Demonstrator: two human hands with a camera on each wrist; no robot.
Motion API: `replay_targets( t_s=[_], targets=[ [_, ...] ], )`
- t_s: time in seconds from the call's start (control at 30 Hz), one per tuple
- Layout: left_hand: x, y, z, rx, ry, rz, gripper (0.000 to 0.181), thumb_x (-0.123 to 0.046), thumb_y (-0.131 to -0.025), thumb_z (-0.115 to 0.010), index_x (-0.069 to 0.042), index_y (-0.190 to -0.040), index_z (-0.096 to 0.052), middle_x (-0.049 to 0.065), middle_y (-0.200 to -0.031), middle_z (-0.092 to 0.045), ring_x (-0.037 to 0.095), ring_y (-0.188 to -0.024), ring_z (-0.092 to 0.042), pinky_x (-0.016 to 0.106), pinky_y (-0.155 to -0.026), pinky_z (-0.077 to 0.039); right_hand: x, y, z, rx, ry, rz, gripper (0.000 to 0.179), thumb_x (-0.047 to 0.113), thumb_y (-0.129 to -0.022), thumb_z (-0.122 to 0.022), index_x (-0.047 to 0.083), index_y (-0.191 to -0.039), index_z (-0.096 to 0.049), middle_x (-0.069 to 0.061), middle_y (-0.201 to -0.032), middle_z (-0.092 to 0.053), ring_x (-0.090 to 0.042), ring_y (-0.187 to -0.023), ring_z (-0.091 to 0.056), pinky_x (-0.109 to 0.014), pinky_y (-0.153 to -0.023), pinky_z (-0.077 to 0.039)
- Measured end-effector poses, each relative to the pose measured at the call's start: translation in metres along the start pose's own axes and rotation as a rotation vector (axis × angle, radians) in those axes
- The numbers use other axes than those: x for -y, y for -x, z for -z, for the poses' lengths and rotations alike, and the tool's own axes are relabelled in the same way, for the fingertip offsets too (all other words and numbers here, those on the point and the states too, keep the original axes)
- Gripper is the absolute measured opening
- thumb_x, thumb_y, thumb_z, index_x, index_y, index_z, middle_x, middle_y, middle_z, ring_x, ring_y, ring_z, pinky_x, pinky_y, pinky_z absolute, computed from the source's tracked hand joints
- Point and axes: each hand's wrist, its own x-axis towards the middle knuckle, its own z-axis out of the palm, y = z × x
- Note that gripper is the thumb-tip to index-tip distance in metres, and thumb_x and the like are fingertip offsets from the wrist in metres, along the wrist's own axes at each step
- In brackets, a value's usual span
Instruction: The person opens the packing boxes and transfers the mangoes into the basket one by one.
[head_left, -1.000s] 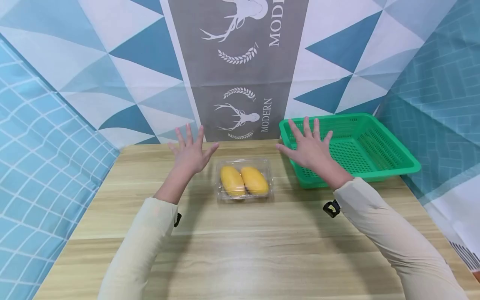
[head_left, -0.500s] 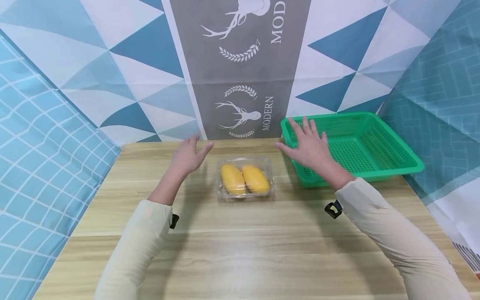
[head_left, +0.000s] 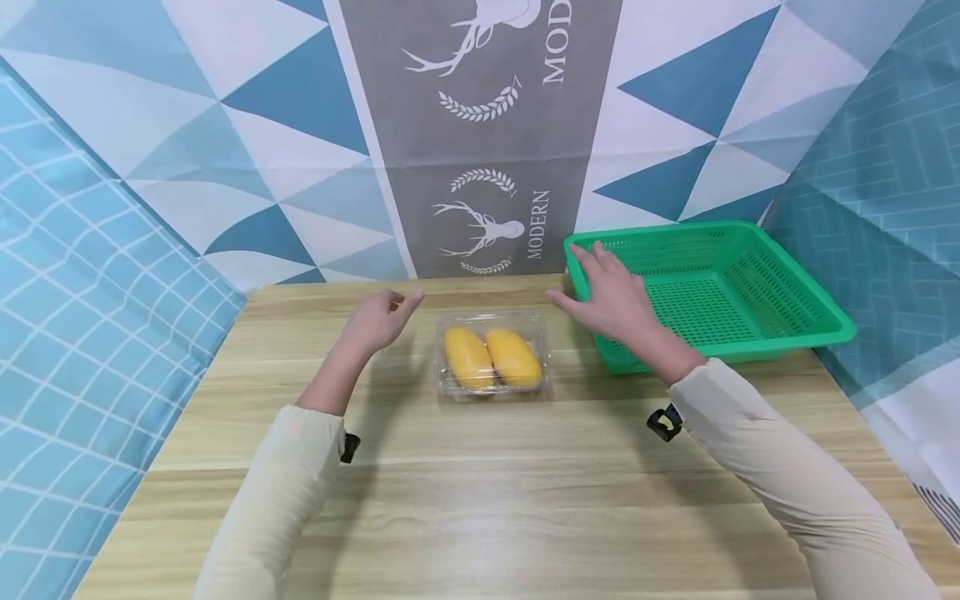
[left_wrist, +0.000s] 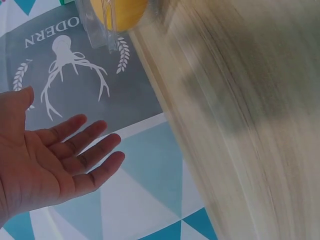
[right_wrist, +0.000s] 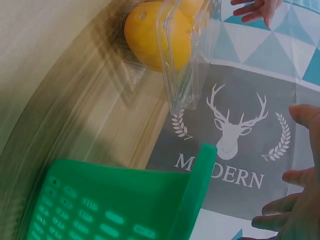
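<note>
A clear plastic clamshell box (head_left: 492,357) with two yellow mangoes (head_left: 491,358) lies on the wooden table (head_left: 480,500). My left hand (head_left: 381,317) hovers just left of the box, palm turned toward it, fingers relaxed and holding nothing. To the right of the box my right hand (head_left: 611,293) is spread open above the table, over the near left corner of a green plastic basket (head_left: 780,317). In the left wrist view the left hand (left_wrist: 55,160) is open, with the box (left_wrist: 107,22) at the top edge. The right wrist view shows the box (right_wrist: 175,45) and the basket (right_wrist: 115,205).
The basket stands at the table's back right and holds nothing. A patterned blue, white and grey backdrop (head_left: 480,125) rises right behind the table, with blue cloth walls at both sides. Both forearms wear pale sleeves.
Both hands have dropped lower and drawn in toward the box. The left hand turned from spread palm-down to edge-on, with fingers relaxed. The box has not moved.
</note>
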Motion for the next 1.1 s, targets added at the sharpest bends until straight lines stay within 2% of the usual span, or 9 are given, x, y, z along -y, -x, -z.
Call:
replay_targets(
  t_s=[0.33,0.53,0.7,0.77,0.93,1.1],
  targets=[
    [0.005,0.005,-0.006,0.020,0.032,0.014,0.071,-0.058,-0.096,-0.031,0.003,-0.124,-0.055,0.023,-0.125,-0.056,0.039,-0.115,-0.053,0.051,-0.094,-0.045,0.008,0.007,-0.007,0.006,-0.054,0.045,0.078,0.061,-0.084,-0.053,0.014,-0.144,-0.035,-0.020,-0.152,-0.023,-0.044,-0.136,-0.027,-0.068,-0.103,-0.027],
    [0.004,0.007,-0.010,0.072,0.073,0.034,0.069,-0.055,-0.096,-0.034,0.003,-0.128,-0.052,0.023,-0.127,-0.055,0.038,-0.115,-0.053,0.050,-0.094,-0.046,0.014,0.008,-0.014,0.016,-0.075,0.091,0.078,0.061,-0.084,-0.053,0.013,-0.143,-0.036,-0.020,-0.152,-0.025,-0.043,-0.137,-0.027,-0.066,-0.105,-0.026],
    [0.001,0.009,-0.013,0.114,0.152,0.081,0.062,-0.052,-0.096,-0.037,0.000,-0.126,-0.053,0.021,-0.110,-0.061,0.034,-0.094,-0.061,0.041,-0.077,-0.053,0.017,0.009,-0.019,0.017,-0.085,0.125,0.076,0.060,-0.085,-0.054,0.013,-0.142,-0.038,-0.020,-0.150,-0.030,-0.042,-0.136,-0.030,-0.064,-0.106,-0.027],
    [0.000,0.009,-0.014,0.127,0.196,0.097,0.059,-0.050,-0.096,-0.039,0.000,-0.125,-0.052,0.021,-0.109,-0.061,0.035,-0.092,-0.061,0.037,-0.072,-0.055,0.018,0.011,-0.021,0.017,-0.089,0.137,0.074,0.059,-0.085,-0.055,0.013,-0.141,-0.040,-0.020,-0.148,-0.032,-0.042,-0.136,-0.031,-0.064,-0.106,-0.028],
    [0.003,0.009,-0.019,0.135,0.278,0.112,0.056,-0.045,-0.097,-0.042,0.002,-0.125,-0.050,0.024,-0.117,-0.058,0.035,-0.099,-0.061,0.034,-0.071,-0.057,0.021,0.012,-0.025,0.016,-0.095,0.182,0.073,0.058,-0.085,-0.055,0.011,-0.139,-0.042,-0.018,-0.145,-0.039,-0.038,-0.135,-0.034,-0.059,-0.108,-0.029],
    [0.007,0.009,-0.027,0.152,0.368,0.162,0.051,-0.040,-0.097,-0.044,0.004,-0.124,-0.050,0.024,-0.118,-0.058,0.033,-0.098,-0.062,0.037,-0.074,-0.058,0.030,0.013,-0.028,0.026,-0.101,0.221,0.073,0.056,-0.085,-0.057,0.008,-0.138,-0.044,-0.016,-0.139,-0.047,-0.037,-0.130,-0.041,-0.054,-0.107,-0.033]
  ],
)
